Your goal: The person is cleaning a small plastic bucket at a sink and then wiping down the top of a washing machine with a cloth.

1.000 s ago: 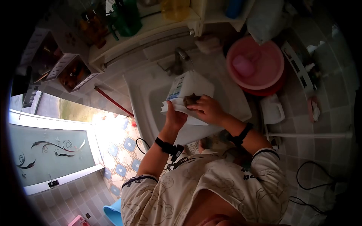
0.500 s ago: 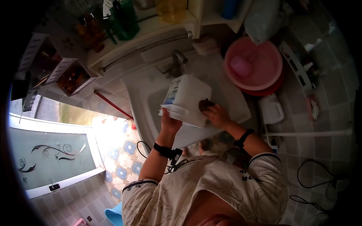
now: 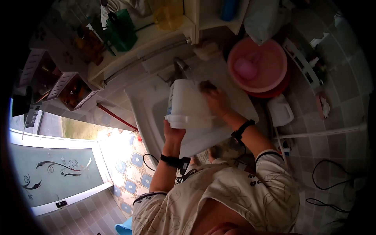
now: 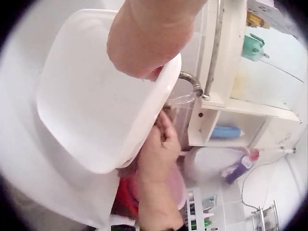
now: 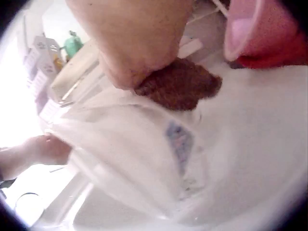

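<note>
A white plastic bucket [image 3: 188,102] is held tilted over the white sink [image 3: 152,129], its base toward the faucet [image 3: 180,64]. My left hand [image 3: 174,135] grips its rim; in the left wrist view that hand [image 4: 149,38] covers part of the rim beside the smooth white inside. My right hand [image 3: 217,102] holds a brown scrubbing pad [image 3: 206,87] near the far end of the bucket. In the right wrist view the pad [image 5: 180,85] shows under the curled fingers, beside the bucket wall [image 5: 120,149]. Water runs from the faucet in the left wrist view.
A pink basin [image 3: 270,66] with a pink scoop stands right of the sink, above a red one. A white jug [image 3: 280,111] is beside them. Shelves [image 3: 156,39] with a green jug are behind the faucet; a red pole leans at the left.
The bucket has turned more upright in the head view, its label now facing left. My right hand with the pad has moved from the rim along the side to the far end, toward the faucet.
</note>
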Available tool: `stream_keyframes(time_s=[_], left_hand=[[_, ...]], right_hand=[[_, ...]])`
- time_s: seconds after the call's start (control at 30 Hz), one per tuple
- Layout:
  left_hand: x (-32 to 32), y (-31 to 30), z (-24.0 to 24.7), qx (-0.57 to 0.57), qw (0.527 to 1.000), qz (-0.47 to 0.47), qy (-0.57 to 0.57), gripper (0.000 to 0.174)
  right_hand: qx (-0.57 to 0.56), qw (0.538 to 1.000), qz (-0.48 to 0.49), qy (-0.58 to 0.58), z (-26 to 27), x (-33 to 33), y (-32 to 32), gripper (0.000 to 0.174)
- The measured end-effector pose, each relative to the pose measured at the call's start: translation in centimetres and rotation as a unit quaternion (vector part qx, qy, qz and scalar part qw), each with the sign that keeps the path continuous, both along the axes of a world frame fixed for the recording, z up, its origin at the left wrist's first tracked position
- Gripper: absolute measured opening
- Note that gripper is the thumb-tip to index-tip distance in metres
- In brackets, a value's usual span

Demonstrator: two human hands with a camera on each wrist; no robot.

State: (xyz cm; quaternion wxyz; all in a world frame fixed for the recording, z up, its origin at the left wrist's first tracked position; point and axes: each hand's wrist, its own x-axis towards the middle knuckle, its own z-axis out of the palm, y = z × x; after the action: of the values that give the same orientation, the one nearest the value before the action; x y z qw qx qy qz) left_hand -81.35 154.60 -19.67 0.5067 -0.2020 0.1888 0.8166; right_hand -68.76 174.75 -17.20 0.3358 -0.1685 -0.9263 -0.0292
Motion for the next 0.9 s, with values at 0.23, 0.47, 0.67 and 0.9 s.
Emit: stream_keyframes(time_s=[0.23, 0.47, 0.67, 0.9], left_hand=[[-0.8, -1.9, -2.2, 0.002, 0.998, -0.059, -0.002, 0.058], [-2.7, -2.3, -7.4, -0.064, 0.974, -0.18, 0.12, 0.047], [-3.1, -2.0, -11.7, -0.159, 0.917, -0.275, 0.242, 0.039], [-4.3, -2.6, -12.2, -0.057, 0.945, -0.287, 0.148, 0.053]], right_hand=[[-0.597, 0.798, -0.065, -0.058, -2.1, 2.9, 2.8, 0.039], [-0.701, 0.71, 0.027, 0.057, 0.7, 3.1, 2.1, 0.039], [-0.522, 0.85, 0.061, 0.019, 1.1, 1.7, 2.2, 0.036], [-0.329, 0.941, 0.075, -0.009, 1.1, -0.9, 1.7, 0.033]])
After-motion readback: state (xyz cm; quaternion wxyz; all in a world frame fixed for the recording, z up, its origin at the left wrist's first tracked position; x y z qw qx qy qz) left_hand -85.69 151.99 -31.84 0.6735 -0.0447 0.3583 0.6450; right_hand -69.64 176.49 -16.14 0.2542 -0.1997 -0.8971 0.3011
